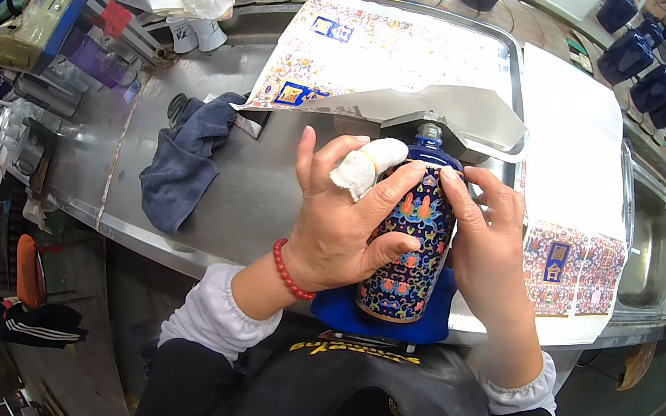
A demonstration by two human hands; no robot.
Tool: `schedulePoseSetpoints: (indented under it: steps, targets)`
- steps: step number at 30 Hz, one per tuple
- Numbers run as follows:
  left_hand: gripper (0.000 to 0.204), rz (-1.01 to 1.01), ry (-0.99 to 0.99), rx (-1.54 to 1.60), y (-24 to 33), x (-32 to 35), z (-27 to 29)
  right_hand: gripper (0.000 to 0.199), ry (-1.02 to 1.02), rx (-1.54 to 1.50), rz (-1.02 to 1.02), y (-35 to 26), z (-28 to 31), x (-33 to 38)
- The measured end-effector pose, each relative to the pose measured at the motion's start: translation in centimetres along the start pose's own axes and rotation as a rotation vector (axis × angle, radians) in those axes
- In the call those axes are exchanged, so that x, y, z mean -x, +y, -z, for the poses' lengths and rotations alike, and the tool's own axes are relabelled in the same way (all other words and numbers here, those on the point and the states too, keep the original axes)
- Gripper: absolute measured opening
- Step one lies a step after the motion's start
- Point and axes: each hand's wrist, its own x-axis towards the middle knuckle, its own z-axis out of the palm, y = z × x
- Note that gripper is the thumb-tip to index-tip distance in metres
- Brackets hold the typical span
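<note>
Here, in the head view, both hands are meeting around a dark blue bottle [411,244] wrapped in a colourful patterned decal, lying directly in front of the person at the near edge of the steel desk [257,186]. The bottle's long axis is running away from the body, its metal-threaded neck pointing toward the far side and its base resting on a blue pad [434,319] close to the apron. It is sitting between the two hands, so neither is clearly nearer; each is already touching it.

The left hand [338,227] is curling loosely over the bottle's left flank, fingers spread rather than clenched, the thumb pressing on the decorated surface low down. Its index finger is wearing a white cloth wrap [365,169] held by a yellow band, and that finger is lying at the bottle's shoulder. A red bead bracelet [286,269] is circling the wrist.

The right hand [487,244] is cupping the right flank, half open, with its fingertips pressing on the upper part of the decal near the shoulder.

Beyond the neck, a sheet of printed decals [378,51] is lying in a metal tray, partly curled over. A dark grey cloth [186,155] is lying crumpled to the left, and plain blue bottles [651,72] are standing in rows along the far edge.
</note>
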Motion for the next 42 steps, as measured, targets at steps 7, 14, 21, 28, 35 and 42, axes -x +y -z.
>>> schedulePoseSetpoints:
  steps: [7, 14, 21, 28, 35, 42]
  targets:
    - [0.071, 0.014, 0.006, 0.030, 0.0, -0.1, -0.1, 0.070, 0.004, -0.024, -0.010, 0.2, 0.0, 0.1]
    - [0.068, 0.049, 0.030, 0.093, -0.3, -0.2, 0.1, 0.059, 0.060, -0.068, -0.033, 0.3, 0.7, -0.1]
    - [0.050, 0.103, 0.054, 0.296, -0.9, -0.8, -0.5, 0.027, -0.205, -0.430, -0.162, 2.0, 6.0, -6.7]
    - [0.038, 0.153, 0.111, 0.397, -0.5, -0.9, -1.3, 0.026, -0.684, -0.452, 0.061, 5.4, 4.8, -15.2]
    - [0.037, 0.140, 0.123, 0.412, -0.7, -1.1, -1.3, 0.027, -0.904, -0.599, 0.049, 5.5, 4.4, -17.1]
    - [0.036, 0.170, 0.111, 0.442, -0.6, -1.2, -1.5, 0.025, -0.935, -0.668, 0.061, 6.0, 4.2, -17.6]
